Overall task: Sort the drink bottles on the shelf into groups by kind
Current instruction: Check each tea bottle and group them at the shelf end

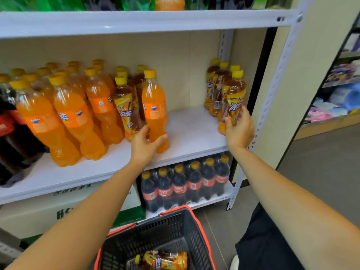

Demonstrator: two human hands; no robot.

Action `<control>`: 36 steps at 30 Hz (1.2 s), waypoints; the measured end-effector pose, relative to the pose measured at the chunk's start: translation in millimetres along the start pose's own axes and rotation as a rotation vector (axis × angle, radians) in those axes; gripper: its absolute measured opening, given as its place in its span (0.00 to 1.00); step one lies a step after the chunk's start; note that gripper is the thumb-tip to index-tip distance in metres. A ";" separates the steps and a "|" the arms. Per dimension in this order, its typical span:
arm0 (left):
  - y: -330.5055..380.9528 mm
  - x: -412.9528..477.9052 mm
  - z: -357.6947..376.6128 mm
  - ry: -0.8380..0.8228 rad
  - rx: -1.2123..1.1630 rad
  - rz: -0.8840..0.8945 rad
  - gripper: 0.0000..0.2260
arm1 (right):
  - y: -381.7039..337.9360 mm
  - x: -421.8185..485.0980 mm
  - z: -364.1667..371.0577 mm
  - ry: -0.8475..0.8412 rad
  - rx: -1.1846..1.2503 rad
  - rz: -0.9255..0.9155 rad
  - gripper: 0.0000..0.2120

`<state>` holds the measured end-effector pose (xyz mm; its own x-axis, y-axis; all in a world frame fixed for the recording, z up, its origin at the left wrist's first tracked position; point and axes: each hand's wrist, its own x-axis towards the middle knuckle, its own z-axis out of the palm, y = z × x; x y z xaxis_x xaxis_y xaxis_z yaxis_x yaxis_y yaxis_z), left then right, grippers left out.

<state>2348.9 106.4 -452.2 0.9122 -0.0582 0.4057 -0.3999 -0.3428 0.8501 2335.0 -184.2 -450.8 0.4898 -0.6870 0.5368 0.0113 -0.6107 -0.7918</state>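
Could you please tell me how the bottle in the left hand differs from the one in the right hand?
The orange soda bottle in the left hand holds bright orange liquid; the iced tea bottle in the right hand holds amber-brown. The soda bottle wears a narrow orange band, the tea bottle a tall yellow wrap. Both have yellow caps and are gripped low.

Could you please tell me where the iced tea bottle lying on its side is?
Head view, bottom centre: the iced tea bottle lies in the black basket, below the cola pack.
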 end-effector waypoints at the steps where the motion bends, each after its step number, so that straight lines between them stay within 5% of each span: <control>1: -0.8 2.3 2.4 -0.024 -0.022 0.011 0.17 | 0.0 0.3 3.3 0.019 -0.017 0.003 0.30; 12: 4.3 6.0 1.3 -0.133 -0.203 -0.040 0.16 | -18.2 -30.7 -13.5 -0.066 0.132 0.057 0.30; 16: 21.5 -20.4 -5.2 -0.242 -0.356 -0.093 0.14 | -48.8 -66.2 -37.3 -0.585 0.395 0.165 0.12; 19: 36.0 -47.7 -12.0 -0.315 -0.466 -0.160 0.16 | -67.5 -91.2 -51.4 -0.917 0.490 0.146 0.10; 27: 26.8 -112.8 -38.3 -0.367 -0.589 -0.247 0.11 | -72.8 -167.9 -71.0 -1.119 0.593 0.190 0.28; 31: 19.9 -127.3 -44.5 -0.293 -0.580 -0.273 0.10 | -71.8 -190.4 -69.4 -1.089 0.668 0.313 0.27; 36: 13.7 -115.1 -58.4 -0.157 -0.615 -0.377 0.13 | -70.6 -196.0 -70.4 -1.270 0.805 0.439 0.27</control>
<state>2233.2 163.2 -467.6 0.9812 -0.1898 0.0348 0.0077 0.2185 0.9758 2176.9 -34.1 -479.6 0.9613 0.2741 -0.0277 -0.0819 0.1884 -0.9787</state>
